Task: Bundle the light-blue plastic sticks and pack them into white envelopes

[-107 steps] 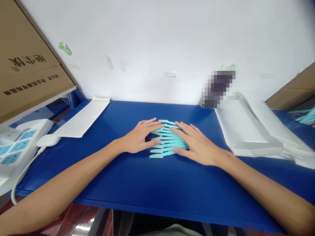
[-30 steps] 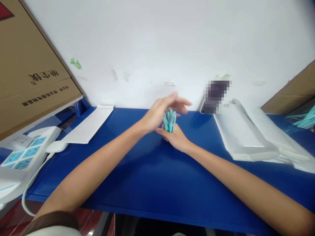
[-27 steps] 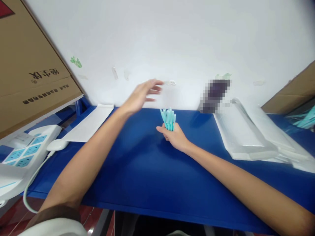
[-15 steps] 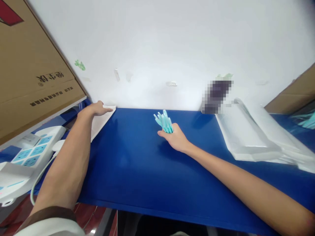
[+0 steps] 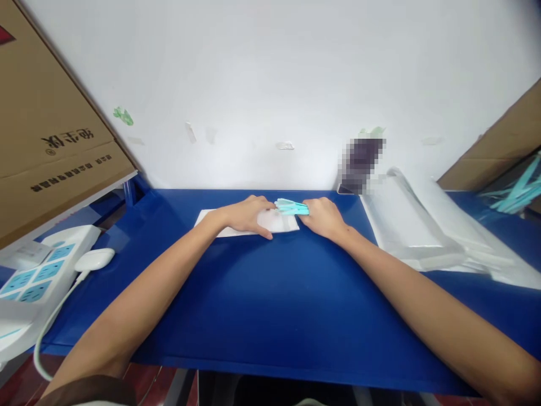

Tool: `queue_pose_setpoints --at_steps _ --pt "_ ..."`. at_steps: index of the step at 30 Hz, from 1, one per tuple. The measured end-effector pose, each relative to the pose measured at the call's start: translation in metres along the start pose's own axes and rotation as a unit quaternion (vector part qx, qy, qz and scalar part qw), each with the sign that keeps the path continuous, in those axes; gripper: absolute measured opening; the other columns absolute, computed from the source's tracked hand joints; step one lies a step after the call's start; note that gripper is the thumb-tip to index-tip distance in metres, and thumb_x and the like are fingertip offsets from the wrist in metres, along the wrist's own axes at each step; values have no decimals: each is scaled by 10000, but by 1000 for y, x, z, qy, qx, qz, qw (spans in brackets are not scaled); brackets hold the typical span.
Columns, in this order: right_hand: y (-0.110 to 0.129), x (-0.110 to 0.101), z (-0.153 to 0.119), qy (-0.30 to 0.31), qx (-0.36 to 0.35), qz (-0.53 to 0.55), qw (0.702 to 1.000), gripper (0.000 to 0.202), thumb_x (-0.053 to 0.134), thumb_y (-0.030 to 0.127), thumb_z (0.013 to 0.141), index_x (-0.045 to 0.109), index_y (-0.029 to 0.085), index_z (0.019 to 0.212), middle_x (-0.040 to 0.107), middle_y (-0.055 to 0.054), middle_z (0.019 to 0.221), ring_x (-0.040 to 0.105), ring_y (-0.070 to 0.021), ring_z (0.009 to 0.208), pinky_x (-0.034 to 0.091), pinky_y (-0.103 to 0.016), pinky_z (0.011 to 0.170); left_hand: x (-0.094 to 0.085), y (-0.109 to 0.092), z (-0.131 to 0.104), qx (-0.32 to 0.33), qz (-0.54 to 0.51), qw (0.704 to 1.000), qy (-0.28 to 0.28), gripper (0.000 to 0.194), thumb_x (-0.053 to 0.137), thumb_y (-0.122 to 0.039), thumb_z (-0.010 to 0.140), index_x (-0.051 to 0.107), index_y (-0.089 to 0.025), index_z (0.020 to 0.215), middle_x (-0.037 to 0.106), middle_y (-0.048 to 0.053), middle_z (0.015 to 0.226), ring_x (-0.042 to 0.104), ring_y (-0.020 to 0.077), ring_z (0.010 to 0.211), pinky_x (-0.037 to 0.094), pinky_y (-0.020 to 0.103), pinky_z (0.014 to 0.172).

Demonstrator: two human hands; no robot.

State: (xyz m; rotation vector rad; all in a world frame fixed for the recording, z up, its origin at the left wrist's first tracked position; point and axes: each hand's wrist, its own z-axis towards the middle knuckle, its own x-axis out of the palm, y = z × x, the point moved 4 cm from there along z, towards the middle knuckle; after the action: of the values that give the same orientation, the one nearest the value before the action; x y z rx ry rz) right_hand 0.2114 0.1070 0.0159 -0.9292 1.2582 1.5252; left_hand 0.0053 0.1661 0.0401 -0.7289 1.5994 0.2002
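Note:
A flat white bag (image 5: 282, 223) lies on the blue table near the wall. My left hand (image 5: 249, 214) is laid across it, thumb at its near edge and the other fingers along the far side. Between that thumb and the fingers, part of the bag's surface shows. A bunch of slim turquoise sticks (image 5: 291, 207) points leftward over the bag's right end. My right hand (image 5: 324, 217) is closed round the other end of the sticks, which its fingers hide. The sticks' tips come close to my left fingertips; whether they touch, I cannot tell.
Several white plastic packages (image 5: 416, 225) are stacked on the right. A pixelated dark object (image 5: 361, 163) leans against the wall. More turquoise pieces (image 5: 518, 194) are in a cardboard box (image 5: 499, 144) at far right. To the left are a power strip (image 5: 46, 276) and a large carton (image 5: 51, 113).
My left hand and the white bag have moved from the left side to the middle. My right hand has turned the turquoise sticks from upright to pointing left, shifting slightly right.

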Motion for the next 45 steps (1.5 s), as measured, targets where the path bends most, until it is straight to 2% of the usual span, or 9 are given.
queue_pose_setpoints --at_steps 6,12,21,26,30,35,38,41,45 --pt "-6 -7 4 30 50 -158 986 288 514 225 894 754 118 1014 739 -218 995 721 -316 929 478 -346 755 3 13 1 -25 -27 999 -39 1103 723 -758 685 336 -255 1588 447 149 1546 371 389 1393 347 471 1121" --pt "7 -11 0 48 26 -219 974 298 477 131 895 757 117 998 739 -225 983 729 -310 930 483 -341 746 -2 24 -3 -33 -53 996 -63 985 727 -682 731 394 -278 1566 528 142 1438 506 358 1270 415 433 1050" --pt "24 -14 -4 65 -51 -241 967 294 461 117 927 734 137 1036 750 -180 1025 727 -274 942 447 -305 714 -5 -3 1 75 -26 991 -109 914 773 -452 736 423 -214 1547 555 138 1442 541 322 1281 412 411 1084" --pt "39 -23 -8 85 -97 -250 960 251 498 125 911 731 141 1003 748 -177 997 729 -293 905 411 -322 674 -4 -13 5 29 18 995 -92 965 707 -664 756 414 -177 1535 594 155 1425 574 358 1217 448 395 960" --pt "49 -46 -14 96 -115 -246 958 234 553 99 855 701 164 1024 747 -130 945 716 -272 835 338 -311 611 -5 -22 5 -17 -4 999 -48 718 639 -728 770 623 -173 1226 710 130 1156 666 306 968 462 346 765" --pt "74 -78 -27 14 -176 -254 951 270 549 42 842 652 158 1064 730 -103 983 668 -241 844 324 -328 655 -14 -48 2 68 -146 986 -31 449 678 -475 828 621 -207 1183 710 76 1174 678 266 1021 497 345 842" --pt "85 -100 -36 -83 -195 -279 937 260 554 41 839 663 145 1050 723 -123 1012 628 -288 994 367 -389 815 -20 -53 -4 97 -275 957 -6 413 728 -409 814 632 -202 1159 713 63 1137 682 243 1004 518 342 850" --pt "82 -126 -45 -169 -192 -233 938 336 599 152 863 643 153 1196 711 -127 1094 599 -324 1067 395 -457 891 -24 -52 -9 99 -383 918 10 439 794 -383 772 632 -197 1135 706 43 1015 676 211 902 521 318 785" --pt "71 -153 -55 -166 -257 -85 948 444 555 191 878 594 200 1320 667 -104 1221 616 -291 1084 485 -431 857 -29 -62 -14 134 -443 886 29 485 850 -384 722 639 -194 1115 688 39 966 659 204 873 518 307 759"
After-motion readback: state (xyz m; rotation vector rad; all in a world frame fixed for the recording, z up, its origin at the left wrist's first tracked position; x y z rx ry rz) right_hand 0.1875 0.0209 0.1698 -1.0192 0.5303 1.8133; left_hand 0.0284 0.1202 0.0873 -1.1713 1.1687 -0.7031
